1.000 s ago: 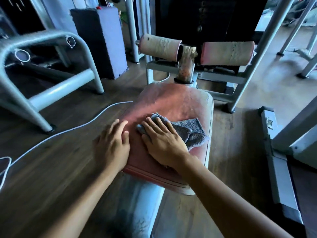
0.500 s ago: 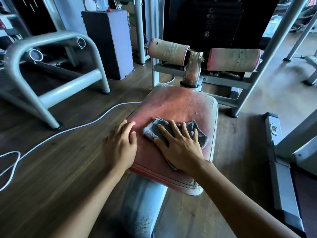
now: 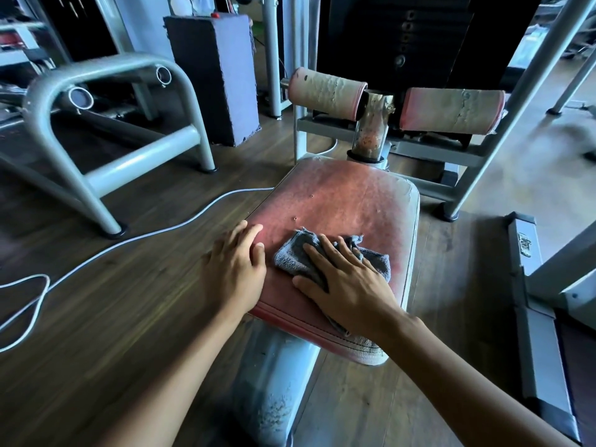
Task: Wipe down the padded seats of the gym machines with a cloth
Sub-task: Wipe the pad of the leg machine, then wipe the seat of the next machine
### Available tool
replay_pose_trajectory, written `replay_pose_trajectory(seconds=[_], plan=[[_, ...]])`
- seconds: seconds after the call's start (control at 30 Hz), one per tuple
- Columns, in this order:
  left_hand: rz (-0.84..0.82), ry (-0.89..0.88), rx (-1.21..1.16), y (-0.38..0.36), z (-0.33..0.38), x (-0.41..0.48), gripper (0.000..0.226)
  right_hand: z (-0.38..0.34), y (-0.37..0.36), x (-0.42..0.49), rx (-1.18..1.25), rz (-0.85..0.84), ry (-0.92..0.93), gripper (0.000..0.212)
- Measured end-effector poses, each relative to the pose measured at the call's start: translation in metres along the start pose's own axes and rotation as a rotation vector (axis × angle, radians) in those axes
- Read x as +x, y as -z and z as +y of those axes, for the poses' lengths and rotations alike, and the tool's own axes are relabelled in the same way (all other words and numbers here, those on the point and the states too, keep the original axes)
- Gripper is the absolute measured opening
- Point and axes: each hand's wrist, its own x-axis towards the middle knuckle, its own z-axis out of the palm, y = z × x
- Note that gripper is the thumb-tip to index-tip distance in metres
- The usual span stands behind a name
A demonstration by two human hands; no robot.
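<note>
A worn red padded seat (image 3: 342,201) on a grey post fills the middle of the view. A grey cloth (image 3: 295,254) lies crumpled on its near half. My right hand (image 3: 346,279) presses flat on the cloth, fingers spread, with part of the cloth hidden under the palm. My left hand (image 3: 235,269) rests flat on the seat's left near edge, fingers together, holding nothing. Behind the seat, two cracked pink roller pads (image 3: 325,91) stick out either side of a rusty post.
A grey tubular machine frame (image 3: 106,130) stands at the left. A white cable (image 3: 135,237) snakes over the wooden floor. A dark box (image 3: 213,75) and a black weight stack (image 3: 403,37) stand behind. A grey rail (image 3: 532,311) runs along the right.
My right hand has slid the cloth rightward and slightly away across the seat. My left hand stays at the left edge. The view has shifted a little.
</note>
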Motion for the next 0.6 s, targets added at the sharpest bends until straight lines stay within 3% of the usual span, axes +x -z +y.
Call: replay_pose_trajectory(seconds=[0.2,0.37,0.47,0.6], plan=[[-0.012,0.002,0.004,0.001,0.0,-0.002,0.044,-0.002,-0.001,0.001,0.018,0.061,0.017,0.055],[-0.202,0.074,-0.086,0.019,0.003,0.002,0.047,-0.013,0.009,0.006,0.185,0.009,-0.083,0.053],[-0.284,0.175,-0.233,0.068,0.005,-0.003,0.048,-0.033,0.04,0.0,0.4,-0.007,-0.114,0.043],[-0.338,0.285,-0.317,0.188,0.011,-0.015,0.037,-0.1,0.117,-0.02,0.565,-0.063,-0.103,0.036]])
